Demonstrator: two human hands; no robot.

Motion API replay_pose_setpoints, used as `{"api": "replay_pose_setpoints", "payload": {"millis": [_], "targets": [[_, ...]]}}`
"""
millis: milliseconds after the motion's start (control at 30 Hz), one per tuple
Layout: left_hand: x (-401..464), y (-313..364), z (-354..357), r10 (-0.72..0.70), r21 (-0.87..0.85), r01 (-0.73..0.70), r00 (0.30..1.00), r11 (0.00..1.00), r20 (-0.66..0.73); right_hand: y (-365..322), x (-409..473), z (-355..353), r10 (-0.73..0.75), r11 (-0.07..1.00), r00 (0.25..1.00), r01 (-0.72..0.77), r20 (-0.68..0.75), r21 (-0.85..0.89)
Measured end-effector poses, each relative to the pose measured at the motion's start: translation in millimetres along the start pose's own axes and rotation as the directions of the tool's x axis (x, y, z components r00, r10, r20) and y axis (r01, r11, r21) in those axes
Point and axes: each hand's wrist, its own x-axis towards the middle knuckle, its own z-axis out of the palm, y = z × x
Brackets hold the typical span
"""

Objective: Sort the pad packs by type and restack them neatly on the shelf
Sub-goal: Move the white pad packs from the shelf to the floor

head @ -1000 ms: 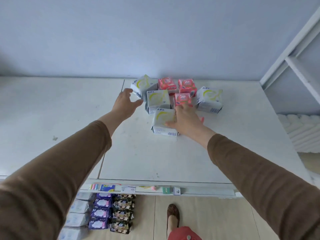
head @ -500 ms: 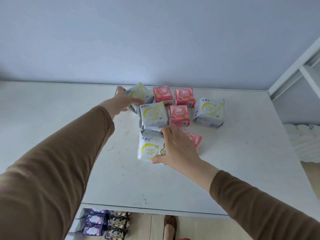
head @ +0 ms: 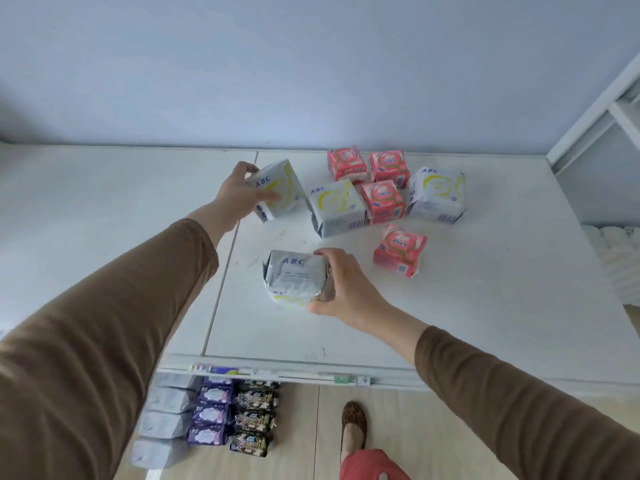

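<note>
On the white shelf top (head: 485, 306) lie grey-white ABC packs and pink packs. My left hand (head: 239, 194) grips a tilted ABC pack (head: 278, 190) at the group's left end. My right hand (head: 341, 289) holds another ABC pack (head: 294, 277) by its right side, nearer the front edge and apart from the others. Two more ABC packs stand in the group, one in the middle (head: 336, 207) and one at the right (head: 437, 195). Three pink packs (head: 381, 185) cluster at the back, and a fourth pink pack (head: 401, 249) lies alone, tipped, to the right of my right hand.
A blue-grey wall rises behind the shelf. A white frame (head: 595, 109) slants at the far right. Below the front edge with its price labels (head: 277, 372), lower shelves hold grey, purple and dark packs (head: 214, 417). A shoe (head: 354, 424) stands on the wooden floor.
My right hand has drawn its ABC pack toward the front edge and turned it. My left hand has closed on the leftmost ABC pack and tilted it. The lone pink pack now lies uncovered.
</note>
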Motion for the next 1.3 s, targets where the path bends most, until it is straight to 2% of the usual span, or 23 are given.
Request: {"api": "replay_pose_setpoints", "payload": {"millis": [67, 200, 367, 500, 633, 767, 900, 1033, 1300], "targets": [[-20.9, -14.1, -18.1, 0.022, 0.006, -0.022, 0.999, 1.0, -0.033, -1.4, -4.0, 13.6, 0.114, 0.972, 0.993, -0.109, -0.011, 0.209], [-73.7, -41.7, -50.7, 0.075, 0.066, -0.075, 0.997, 0.995, 0.003, -16.6, -26.1, 41.1, 0.192, 0.907, 0.978, -0.144, -0.085, 0.397], [-166.1, -78.7, -86.2, 0.179, 0.033, -0.183, 0.978, 0.983, 0.108, -59.4, -99.3, 80.9, 0.189, 0.904, 0.965, -0.098, -0.182, 0.417], [-245.0, -107.8, -97.7, 0.278, 0.005, -0.287, 0.932, 0.958, 0.235, -77.8, -168.6, 109.8, 0.219, 0.859, 0.961, -0.108, -0.17, 0.5], [-302.1, -147.7, -92.8, 0.286, 0.01, -0.304, 0.906, 0.952, 0.31, -73.3, -228.7, 135.9, 0.272, 0.849, 0.957, -0.192, -0.096, 0.492], [-333.3, -200.9, -73.0, 0.231, 0.101, -0.294, 0.886, 0.95, 0.402, -45.1, -276.9, 165.2, 0.358, 0.814, 0.934, -0.321, 0.018, 0.484], [-355.9, -259.6, -35.9, 0.108, 0.272, -0.227, 0.914, 0.935, 0.39, -2.8, -305.8, 205.8, 0.409, 0.795, 0.909, -0.399, 0.084, 0.457], [-363.2, -327.4, 8.3, 0.002, 0.375, -0.174, 0.909, 0.91, 0.417, 47.7, -323.9, 256.5, 0.441, 0.793, 0.89, -0.446, 0.114, 0.415], [-331.2, -476.7, 103.7, -0.076, 0.535, -0.182, 0.902, 0.825, 0.424, 162.1, -334.7, 388.8, 0.547, 0.756, 0.828, -0.551, 0.123, 0.354]]}}
